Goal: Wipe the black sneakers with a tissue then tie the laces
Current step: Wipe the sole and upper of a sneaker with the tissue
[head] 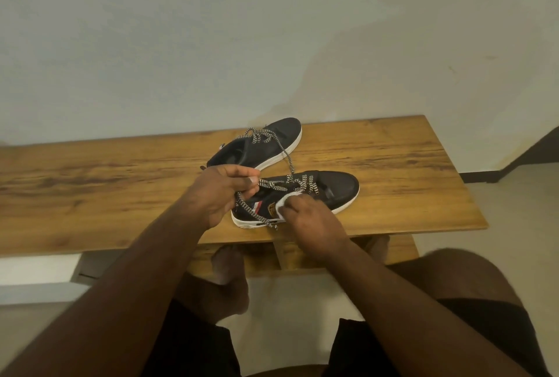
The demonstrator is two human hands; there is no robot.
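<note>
From the head view, you are seated at a wooden table (393,165) with two black sneakers on it. The near sneaker (335,187) lies just in front of you, white-soled, its toe pointing right and away, its heel toward your left hand. The far sneaker (272,142) sits behind it and a little to the left, close to the wall (211,44), toe also pointing right and away; the two shoes are near each other but their soles stay apart.

Your left hand (222,192) is at the heel end of the near sneaker, its fingers (246,178) curled around the black-and-white laces (272,184) and the shoe's collar, holding them. One lace end hangs down over the heel of the sole toward the table edge; another strand runs up from the near sneaker toward the far sneaker's loose laces (260,134).

Your right hand (308,222) is over the near side of the near sneaker, fingers bent around a white tissue (286,201) and pressing it against the side panel beside the striped trim and the yellow badge (272,209).

Below the table edge you can see your knees, dark shorts (484,322) and the pale floor (302,295).
</note>
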